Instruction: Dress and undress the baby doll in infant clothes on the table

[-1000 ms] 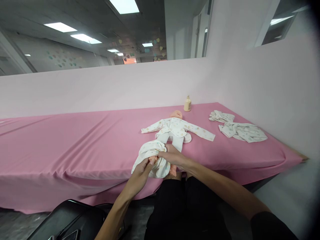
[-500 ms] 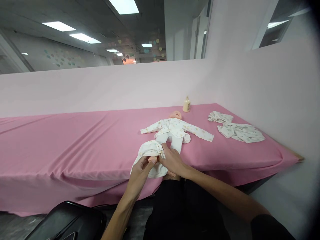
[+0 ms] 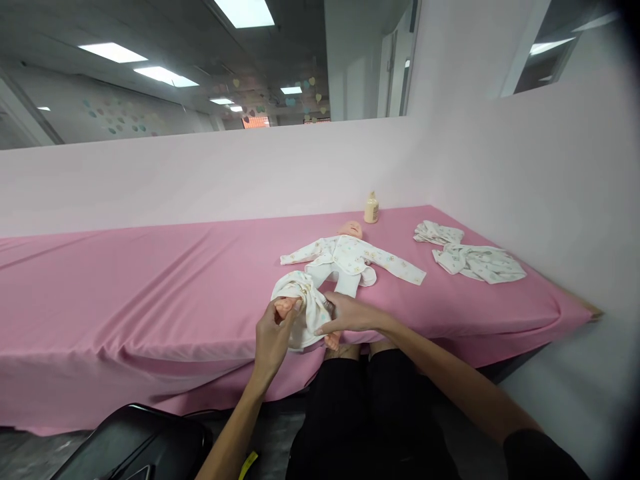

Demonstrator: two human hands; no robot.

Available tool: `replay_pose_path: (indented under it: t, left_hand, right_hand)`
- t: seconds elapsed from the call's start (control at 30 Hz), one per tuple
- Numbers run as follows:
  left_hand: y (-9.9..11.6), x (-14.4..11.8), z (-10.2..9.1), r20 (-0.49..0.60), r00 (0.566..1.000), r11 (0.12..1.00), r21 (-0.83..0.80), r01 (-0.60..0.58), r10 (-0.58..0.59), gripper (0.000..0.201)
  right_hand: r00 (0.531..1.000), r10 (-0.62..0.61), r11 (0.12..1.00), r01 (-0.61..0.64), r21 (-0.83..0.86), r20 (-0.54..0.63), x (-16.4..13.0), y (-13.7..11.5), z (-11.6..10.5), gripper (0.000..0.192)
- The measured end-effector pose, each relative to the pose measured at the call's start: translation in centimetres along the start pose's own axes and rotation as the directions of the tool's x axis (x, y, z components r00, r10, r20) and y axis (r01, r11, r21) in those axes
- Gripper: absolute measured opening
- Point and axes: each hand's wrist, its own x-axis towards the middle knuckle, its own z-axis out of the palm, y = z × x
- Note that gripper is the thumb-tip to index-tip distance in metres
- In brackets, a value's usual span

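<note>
A baby doll (image 3: 351, 230) lies on its back, head toward the wall, in a white printed top (image 3: 349, 255) with its sleeves spread. Its lower legs are wrapped in bunched white printed baby pants (image 3: 303, 288). One doll foot (image 3: 285, 307) pokes out at the left, pinched between the thumb and fingers of my left hand (image 3: 273, 333). My right hand (image 3: 347, 313) grips the pants around the other leg, thumb in front and fingers partly hidden behind. The other foot (image 3: 332, 341) shows below my right thumb.
A pink cloth (image 3: 150, 287) covers the table. Behind the doll's head stands a cream pump bottle (image 3: 371, 208). Crumpled white printed clothes (image 3: 480, 262) lie at the right. A black chair (image 3: 145, 440) is at the lower left, and a wall borders the right side.
My left hand has moved up and left with the doll's foot, which is now further out of the pants. My right hand has shifted onto the other leg, whose foot shows more.
</note>
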Motion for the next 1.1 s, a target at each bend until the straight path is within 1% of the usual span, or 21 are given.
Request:
replay_pose_path:
  t: [0.1, 0.17, 0.23, 0.3, 0.37, 0.4, 0.5, 0.6, 0.63, 0.67, 0.73, 0.77, 0.8, 0.83, 0.9, 0.93, 0.97, 1.03, 1.1]
  left_hand:
    - [0.3, 0.6, -0.3, -0.008, 1.0, 1.0, 0.031, 0.007, -0.006, 0.04]
    - [0.5, 1.0, -0.6, -0.016, 1.0, 0.999, 0.041, 0.005, -0.004, 0.041]
    - [0.7, 1.5, -0.8, -0.027, 1.0, 0.999, 0.04, 0.009, -0.008, 0.041]
    - [0.8, 2.0, -1.0, -0.036, 0.999, 0.999, 0.044, 0.008, -0.007, 0.041]
    - [1.0, 2.5, -1.1, -0.039, 0.999, 0.999, 0.048, -0.009, 0.011, 0.04]
    - [1.2, 2.8, -1.1, -0.041, 0.999, 0.999, 0.048, -0.018, 0.02, 0.04]
    - [1.6, 3.3, -1.1, -0.051, 0.999, 0.998, 0.058, -0.01, 0.013, 0.039]
    - [1.5, 2.8, -0.6, -0.06, 0.998, 0.997, 0.074, -0.006, 0.01, 0.039]
    - [1.2, 2.2, -0.4, -0.084, 0.996, 0.998, 0.067, -0.018, 0.024, 0.039]
    - [0.8, 1.4, 0.0, -0.133, 0.99, 0.998, 0.06, -0.036, 0.044, 0.041]
    - [-0.3, -0.5, 0.8, -0.274, 0.958, 0.995, 0.07, -0.073, 0.09, 0.054]
    - [-1.0, -1.5, 1.1, -0.345, 0.933, 0.991, 0.114, -0.07, 0.105, 0.061]
    - [-1.7, -2.4, 1.4, -0.375, 0.921, 0.985, 0.166, -0.042, 0.102, 0.065]
    - [-2.5, -3.0, 1.6, -0.37, 0.926, 0.977, 0.212, 0.008, 0.072, 0.067]
    - [-3.9, -3.8, 1.6, -0.302, 0.953, 0.952, 0.291, 0.09, 0.003, 0.068]
    - [-4.4, -3.9, 1.5, -0.264, 0.964, 0.942, 0.316, 0.111, -0.025, 0.067]
    - [-4.8, -4.0, 1.4, -0.234, 0.971, 0.936, 0.331, 0.119, -0.041, 0.064]
    - [-5.1, -4.1, 1.1, -0.213, 0.976, 0.936, 0.334, 0.115, -0.044, 0.053]
    - [-4.8, -4.5, 0.9, -0.199, 0.979, 0.955, 0.28, 0.096, -0.04, 0.04]
  right_hand:
    - [0.984, -0.045, 0.998, 0.037, -0.05, -0.173, -0.1, 0.0, 0.5, 0.021]
    - [0.973, -0.046, 0.999, 0.044, -0.012, -0.227, 0.3, -0.2, 0.4, 0.013]
    - [0.966, -0.008, 0.996, 0.03, 0.079, -0.257, 1.0, -0.4, -0.5, 0.01]
    - [0.948, 0.084, 0.973, -0.011, 0.23, -0.307, 2.1, -0.9, -2.0, 0.012]
    - [0.932, 0.18, 0.916, -0.043, 0.398, -0.315, 3.4, -1.4, -3.5, 0.017]
    - [0.93, 0.207, 0.888, -0.049, 0.456, -0.303, 4.1, -1.6, -4.1, 0.02]
    - [0.94, 0.219, 0.843, -0.048, 0.535, -0.261, 5.9, -2.3, -5.2, 0.026]
    - [0.945, 0.228, 0.821, -0.056, 0.568, -0.236, 7.1, -3.0, -5.0, 0.03]
    - [0.945, 0.224, 0.823, -0.052, 0.566, -0.239, 7.3, -3.3, -4.8, 0.03]
    - [0.944, 0.215, 0.83, -0.041, 0.557, -0.25, 7.5, -3.6, -4.5, 0.029]
    - [0.938, 0.193, 0.849, -0.013, 0.528, -0.287, 7.7, -4.2, -3.9, 0.027]
    - [0.936, 0.183, 0.858, -0.003, 0.514, -0.3, 7.8, -4.4, -3.6, 0.026]
    - [0.935, 0.175, 0.866, 0.003, 0.5, -0.308, 7.9, -4.6, -3.4, 0.025]
    - [0.935, 0.167, 0.872, 0.007, 0.489, -0.312, 8.0, -4.6, -3.2, 0.025]
    - [0.937, 0.161, 0.875, 0.01, 0.484, -0.309, 8.1, -4.6, -2.9, 0.024]
    - [0.938, 0.163, 0.873, 0.008, 0.488, -0.307, 8.2, -4.6, -2.8, 0.025]
    - [0.936, 0.168, 0.87, 0.005, 0.492, -0.308, 8.2, -4.5, -2.8, 0.025]
    - [0.934, 0.178, 0.866, 0.002, 0.5, -0.311, 8.4, -4.2, -2.9, 0.026]
    - [0.933, 0.178, 0.868, 0.001, 0.496, -0.313, 8.4, -3.8, -3.1, 0.026]
